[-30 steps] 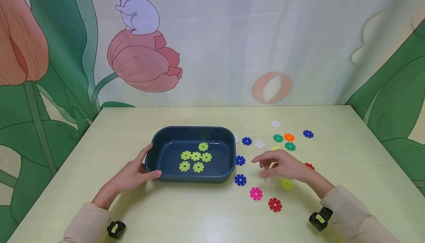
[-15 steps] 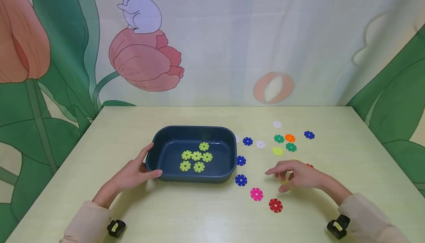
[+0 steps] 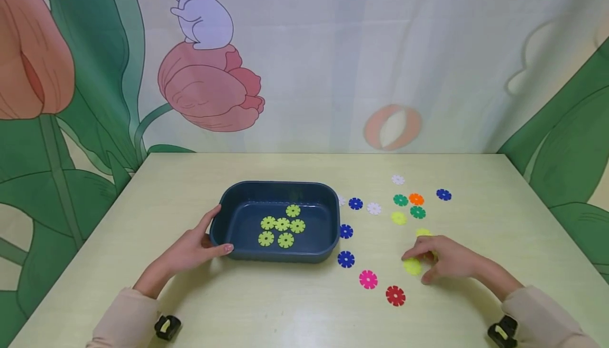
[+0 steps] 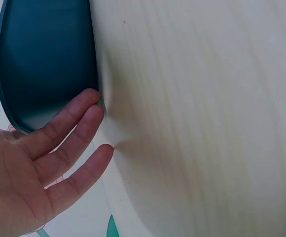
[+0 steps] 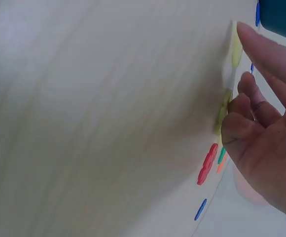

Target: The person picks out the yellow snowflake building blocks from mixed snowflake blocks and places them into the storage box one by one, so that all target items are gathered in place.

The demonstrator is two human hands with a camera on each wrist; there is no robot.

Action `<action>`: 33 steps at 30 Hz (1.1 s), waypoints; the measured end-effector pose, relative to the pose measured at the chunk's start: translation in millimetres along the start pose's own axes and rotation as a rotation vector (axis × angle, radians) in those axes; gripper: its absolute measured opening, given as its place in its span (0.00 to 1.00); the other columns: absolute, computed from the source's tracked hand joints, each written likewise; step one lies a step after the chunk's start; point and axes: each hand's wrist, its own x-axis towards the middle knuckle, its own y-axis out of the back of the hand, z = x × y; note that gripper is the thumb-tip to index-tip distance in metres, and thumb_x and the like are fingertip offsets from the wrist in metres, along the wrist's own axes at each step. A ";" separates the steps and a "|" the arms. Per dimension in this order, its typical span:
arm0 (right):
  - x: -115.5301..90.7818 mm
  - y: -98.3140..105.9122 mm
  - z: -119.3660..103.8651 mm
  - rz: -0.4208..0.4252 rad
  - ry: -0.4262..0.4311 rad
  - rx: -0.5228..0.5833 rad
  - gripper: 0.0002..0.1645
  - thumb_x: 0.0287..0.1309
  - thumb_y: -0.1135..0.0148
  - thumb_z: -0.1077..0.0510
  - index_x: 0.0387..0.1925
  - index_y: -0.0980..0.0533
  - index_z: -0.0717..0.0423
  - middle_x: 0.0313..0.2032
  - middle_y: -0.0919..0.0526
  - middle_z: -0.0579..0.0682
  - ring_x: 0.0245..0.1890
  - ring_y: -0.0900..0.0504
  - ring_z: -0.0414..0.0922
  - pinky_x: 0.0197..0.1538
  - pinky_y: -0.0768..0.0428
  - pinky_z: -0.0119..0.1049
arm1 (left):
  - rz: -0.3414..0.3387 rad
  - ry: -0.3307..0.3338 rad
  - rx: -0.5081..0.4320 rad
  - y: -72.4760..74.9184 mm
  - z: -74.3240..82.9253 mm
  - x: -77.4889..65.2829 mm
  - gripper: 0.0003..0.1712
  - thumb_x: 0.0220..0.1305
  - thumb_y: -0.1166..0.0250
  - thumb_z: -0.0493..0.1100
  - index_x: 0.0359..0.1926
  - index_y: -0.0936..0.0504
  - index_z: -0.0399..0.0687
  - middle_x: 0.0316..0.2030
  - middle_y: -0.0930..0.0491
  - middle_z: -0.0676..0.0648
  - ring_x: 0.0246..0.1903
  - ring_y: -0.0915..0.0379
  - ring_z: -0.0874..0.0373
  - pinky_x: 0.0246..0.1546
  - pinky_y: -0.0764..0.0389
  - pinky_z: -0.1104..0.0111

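Observation:
My left hand [image 3: 190, 250] holds the left end of a dark blue tray [image 3: 216, 231], thumb along the near wall and index finger at the left rim. In the left wrist view its other fingers [image 4: 79, 153] are extended, with fingertips at the tray's wall. Several yellow-green notched plastic discs, such as one disc [image 3: 286, 240], lie flat inside the tray. Over a yellow disc [image 3: 412, 267] on the table is my right hand [image 3: 452, 259], thumb and index finger apart on either side of it. Another yellow disc [image 3: 423, 232] is partly hidden behind that hand.
Several more discs lie right of the tray: blue [image 3: 345, 259], pink [image 3: 368, 279], red [image 3: 395, 295], white [image 3: 374, 208], green [image 3: 400, 200] and orange [image 3: 416, 199]. The pale table [image 3: 266, 305] ends at a printed curtain [image 3: 309, 73].
My right hand has moved right and toward me, from beside the tray to the yellow disc. The left hand and the tray have stayed in place.

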 end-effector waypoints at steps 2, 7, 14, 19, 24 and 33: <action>0.9 -0.1 -0.4 0.012 -0.020 -0.014 0.21 0.39 0.27 0.61 0.41 0.20 0.52 0.29 0.29 0.46 0.32 0.33 0.44 0.33 0.32 0.31 | 0.001 0.001 0.000 -0.1 -0.3 0.3 0.56 0.54 0.34 0.54 0.70 0.61 0.43 0.25 0.22 0.47 0.27 0.27 0.57 0.28 0.31 0.64; 3.8 -2.3 -1.7 0.039 -0.021 -0.074 0.18 0.38 0.27 0.62 0.35 0.23 0.50 0.29 0.30 0.45 0.33 0.33 0.44 0.36 0.31 0.32 | 0.001 -0.002 -0.001 -0.5 -0.9 0.6 0.56 0.54 0.34 0.54 0.70 0.61 0.43 0.25 0.22 0.48 0.26 0.27 0.57 0.28 0.31 0.64; 8.2 -3.6 -5.7 0.072 -0.022 -0.063 0.12 0.42 0.30 0.64 0.29 0.25 0.50 0.24 0.29 0.43 0.28 0.32 0.41 0.31 0.31 0.31 | 0.001 0.000 0.005 -0.2 0.3 0.2 0.56 0.54 0.34 0.54 0.70 0.61 0.42 0.25 0.22 0.47 0.26 0.28 0.57 0.27 0.31 0.64; 14.6 -3.2 -8.6 0.117 -0.031 -0.039 0.07 0.46 0.32 0.61 0.28 0.23 0.50 0.22 0.28 0.42 0.26 0.31 0.41 0.29 0.31 0.30 | 0.002 0.003 0.004 0.3 -0.1 0.0 0.56 0.53 0.34 0.54 0.70 0.61 0.43 0.27 0.21 0.47 0.28 0.27 0.57 0.29 0.31 0.64; 24.8 -5.0 -19.3 0.122 -0.006 0.000 0.07 0.47 0.32 0.61 0.30 0.23 0.52 0.22 0.27 0.42 0.25 0.31 0.41 0.29 0.31 0.30 | 0.002 0.007 0.001 0.4 -0.3 -0.3 0.56 0.53 0.34 0.55 0.70 0.61 0.43 0.27 0.22 0.47 0.28 0.27 0.57 0.29 0.31 0.64; 51.1 -9.8 -52.2 0.136 0.051 0.132 0.08 0.48 0.32 0.62 0.32 0.23 0.56 0.22 0.24 0.46 0.23 0.26 0.43 0.28 0.27 0.32 | 0.005 0.014 0.005 0.4 0.1 -0.2 0.56 0.53 0.34 0.55 0.70 0.61 0.43 0.29 0.21 0.46 0.29 0.27 0.57 0.30 0.30 0.64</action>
